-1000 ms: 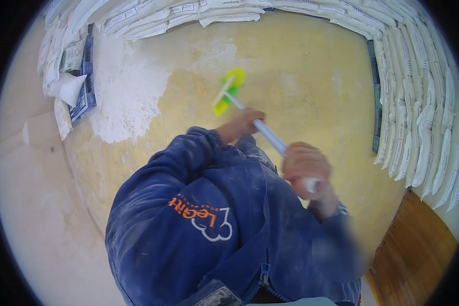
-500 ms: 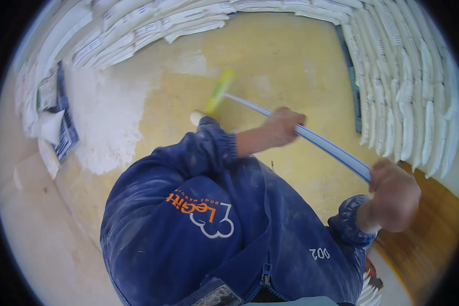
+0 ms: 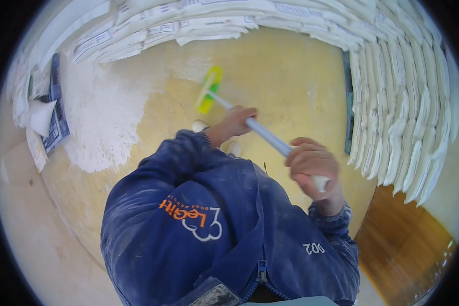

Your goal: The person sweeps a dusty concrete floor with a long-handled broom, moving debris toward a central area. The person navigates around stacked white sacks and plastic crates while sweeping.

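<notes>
A long-handled broom (image 3: 270, 137) slants across the middle of the view, its pale handle running down to the right. Its yellow-green head (image 3: 209, 90) rests over the yellowish floor (image 3: 285, 71) and is slightly blurred. My left hand (image 3: 238, 121) is wrapped round the lower part of the handle. Near the top end my right hand (image 3: 313, 168) grips it, and the white handle tip sticks out of the fist. Left of the head, a broad patch of white powder (image 3: 99, 120) covers the floor. My shoe tips show beneath my left forearm.
Stacked white sacks (image 3: 398, 112) line the right side, with more stacked sacks (image 3: 204, 28) along the back. Crumpled dark-blue and white bags (image 3: 56, 120) lie at the left edge. A brown wooden board (image 3: 405, 245) is at the lower right.
Both hands have moved left with the broom, the right one also upward, closer to my body. The broom head has shifted slightly left and my view has turned a little.
</notes>
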`<state>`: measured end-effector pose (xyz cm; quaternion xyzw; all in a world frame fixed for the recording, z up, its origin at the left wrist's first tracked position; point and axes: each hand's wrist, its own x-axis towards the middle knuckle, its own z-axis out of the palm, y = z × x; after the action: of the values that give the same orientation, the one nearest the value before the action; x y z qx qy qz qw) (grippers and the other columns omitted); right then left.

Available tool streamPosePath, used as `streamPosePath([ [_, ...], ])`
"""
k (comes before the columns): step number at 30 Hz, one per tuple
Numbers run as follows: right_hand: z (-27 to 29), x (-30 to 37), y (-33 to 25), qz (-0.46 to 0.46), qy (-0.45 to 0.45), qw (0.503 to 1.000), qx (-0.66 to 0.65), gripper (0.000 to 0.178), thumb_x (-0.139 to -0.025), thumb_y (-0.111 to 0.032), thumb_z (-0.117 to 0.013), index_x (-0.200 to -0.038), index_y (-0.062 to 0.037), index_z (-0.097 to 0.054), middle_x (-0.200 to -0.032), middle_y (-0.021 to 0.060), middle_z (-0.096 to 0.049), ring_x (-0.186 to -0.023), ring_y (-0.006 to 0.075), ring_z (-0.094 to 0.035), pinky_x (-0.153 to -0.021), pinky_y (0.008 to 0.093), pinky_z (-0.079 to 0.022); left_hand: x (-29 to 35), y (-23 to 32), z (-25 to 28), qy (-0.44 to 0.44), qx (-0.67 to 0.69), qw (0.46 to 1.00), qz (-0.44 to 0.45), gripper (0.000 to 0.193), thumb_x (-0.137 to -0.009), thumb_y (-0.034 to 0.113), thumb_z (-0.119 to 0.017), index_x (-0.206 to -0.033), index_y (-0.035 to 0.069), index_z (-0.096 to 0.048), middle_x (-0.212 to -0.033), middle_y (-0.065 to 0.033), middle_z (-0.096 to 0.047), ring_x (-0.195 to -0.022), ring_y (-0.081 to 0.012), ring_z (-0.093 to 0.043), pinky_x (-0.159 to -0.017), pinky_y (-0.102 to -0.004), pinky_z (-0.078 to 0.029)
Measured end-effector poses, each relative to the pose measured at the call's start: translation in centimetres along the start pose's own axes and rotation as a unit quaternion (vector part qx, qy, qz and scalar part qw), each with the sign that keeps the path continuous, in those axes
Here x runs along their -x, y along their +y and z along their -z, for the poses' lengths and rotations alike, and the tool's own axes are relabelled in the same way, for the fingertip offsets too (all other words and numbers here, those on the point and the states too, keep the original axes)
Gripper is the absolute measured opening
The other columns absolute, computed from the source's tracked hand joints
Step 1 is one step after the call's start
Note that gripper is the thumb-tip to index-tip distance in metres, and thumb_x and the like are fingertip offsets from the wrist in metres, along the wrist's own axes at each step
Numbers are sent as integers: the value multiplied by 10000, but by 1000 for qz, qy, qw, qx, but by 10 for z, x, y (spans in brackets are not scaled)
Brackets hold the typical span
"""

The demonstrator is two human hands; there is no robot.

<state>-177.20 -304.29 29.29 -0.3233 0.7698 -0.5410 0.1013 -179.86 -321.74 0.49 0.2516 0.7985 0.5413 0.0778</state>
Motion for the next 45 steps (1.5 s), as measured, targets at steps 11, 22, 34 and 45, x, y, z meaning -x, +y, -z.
streamPosePath([
  [11,-17,-129,-6,-106,110,985,-85,221,-862,-146,-585,-691,-8,-615,-703,117,-631,-835,270,-666,-774,375,-504,-2,-19,165,136,-58,985,92,136,-728,121,-683,-763,98,-553,-667,-147,-592,-690,-386,-608,-590,-472,-454],
  [22,47,-267,22,145,-46,986,70,76,-671,-12,-645,-678,-56,-583,-640,63,-607,-589,244,-630,-647,370,-525,-189,-50,154,71,-6,997,-17,88,-740,160,-659,-735,117,-582,-684,-114,-620,-687,-369,-617,-588,-444,-466],
  [34,-17,-305,161,28,-85,982,-168,43,-845,-42,-641,-831,-8,-619,-840,130,-651,-832,292,-639,-750,380,-497,-70,-167,311,134,-193,963,128,121,-722,88,-688,-732,88,-567,-683,-135,-609,-684,-361,-617,-604,-457,-469],
  [45,-5,-407,-20,112,-165,978,66,120,-661,-61,-718,-709,-110,-618,-680,-2,-654,-713,180,-699,-774,405,-515,-127,-68,297,-10,33,999,5,80,-744,134,-667,-766,121,-592,-699,-117,-628,-677,-366,-623,-584,-446,-465],
])
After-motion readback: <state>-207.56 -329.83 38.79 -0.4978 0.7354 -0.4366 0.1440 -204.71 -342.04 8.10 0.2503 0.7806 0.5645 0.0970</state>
